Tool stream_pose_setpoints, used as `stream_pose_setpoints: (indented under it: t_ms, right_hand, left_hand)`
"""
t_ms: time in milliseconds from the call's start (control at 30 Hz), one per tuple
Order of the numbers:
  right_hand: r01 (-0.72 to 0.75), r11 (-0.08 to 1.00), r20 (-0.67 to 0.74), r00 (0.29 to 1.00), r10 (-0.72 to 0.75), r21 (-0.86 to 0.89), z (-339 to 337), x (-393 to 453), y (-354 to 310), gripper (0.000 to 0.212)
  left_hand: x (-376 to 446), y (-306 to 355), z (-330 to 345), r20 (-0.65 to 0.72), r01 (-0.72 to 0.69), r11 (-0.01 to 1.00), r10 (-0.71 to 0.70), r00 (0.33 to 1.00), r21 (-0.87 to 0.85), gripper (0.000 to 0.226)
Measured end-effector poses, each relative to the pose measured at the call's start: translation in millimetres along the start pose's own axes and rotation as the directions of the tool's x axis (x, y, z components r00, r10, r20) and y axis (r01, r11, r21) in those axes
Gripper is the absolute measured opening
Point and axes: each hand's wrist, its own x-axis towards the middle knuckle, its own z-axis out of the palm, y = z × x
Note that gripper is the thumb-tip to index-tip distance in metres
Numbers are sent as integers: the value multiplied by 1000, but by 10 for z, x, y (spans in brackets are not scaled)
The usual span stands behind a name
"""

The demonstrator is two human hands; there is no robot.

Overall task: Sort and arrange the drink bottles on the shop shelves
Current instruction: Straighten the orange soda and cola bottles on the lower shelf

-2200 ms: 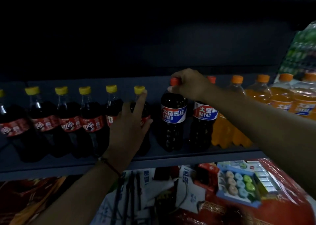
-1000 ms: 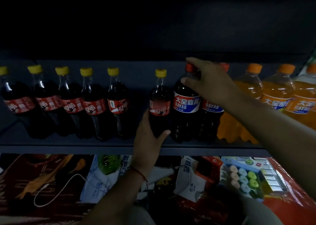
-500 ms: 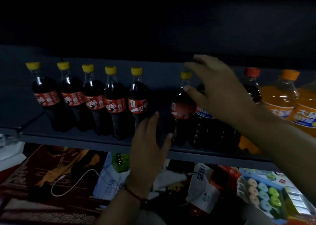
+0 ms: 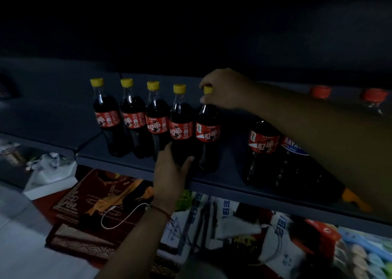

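Note:
Five yellow-capped cola bottles point(image 4: 107, 119) with red labels stand in a row on the dark shelf point(image 4: 222, 186). My right hand point(image 4: 224, 89) reaches over from the right and pinches the cap of the fifth bottle point(image 4: 207, 130). My left hand point(image 4: 170, 172) comes up from below and wraps the base of the fourth bottle point(image 4: 180, 128) between thumb and fingers. A gap to the right separates a sixth red-label cola bottle point(image 4: 263, 142), whose cap is hidden by my right arm. Beside it stands a blue-label Dayao bottle point(image 4: 293, 148).
Two red caps point(image 4: 320, 91) of further bottles show above my right arm. Below the shelf lie a red printed box point(image 4: 89, 202) with a white cable point(image 4: 118, 215), white bags point(image 4: 277, 242) and a coloured packet point(image 4: 360, 251). The shelf left of the row is bare.
My right hand left the Dayao bottle and moved left onto the fifth yellow cap. My left hand rose from the shelf edge to the fourth bottle's base. The view shifted left.

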Motion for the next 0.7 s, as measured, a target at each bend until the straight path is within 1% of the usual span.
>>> stream_pose_setpoints:
  t_ms: [100, 300, 467, 600, 700]
  right_hand:
    - [-21, 1000, -34, 999, 20, -3, 16, -54, 61, 38]
    - [-38, 998, -44, 998, 35, -58, -85, -199, 180, 40]
    - [-10, 992, -10, 1000, 9, -125, -184, -343, 205, 37]
    - [-13, 991, -1, 1000, 13, -135, -226, -408, 262, 36]
    - [-12, 987, 20, 1000, 15, -163, -251, -462, 285, 42]
  left_hand:
    - [6, 4, 56, -11, 8, 1000, -8, 1000, 16, 71]
    - [-33, 42, 142, -1, 2, 1000, -2, 1000, -21, 70]
    - [-107, 103, 208, -7, -34, 998, 34, 999, -48, 69]
    - [-157, 114, 263, 5, -56, 996, 56, 998, -72, 67]
    - [-184, 126, 290, 16, -60, 994, 62, 998, -86, 66]
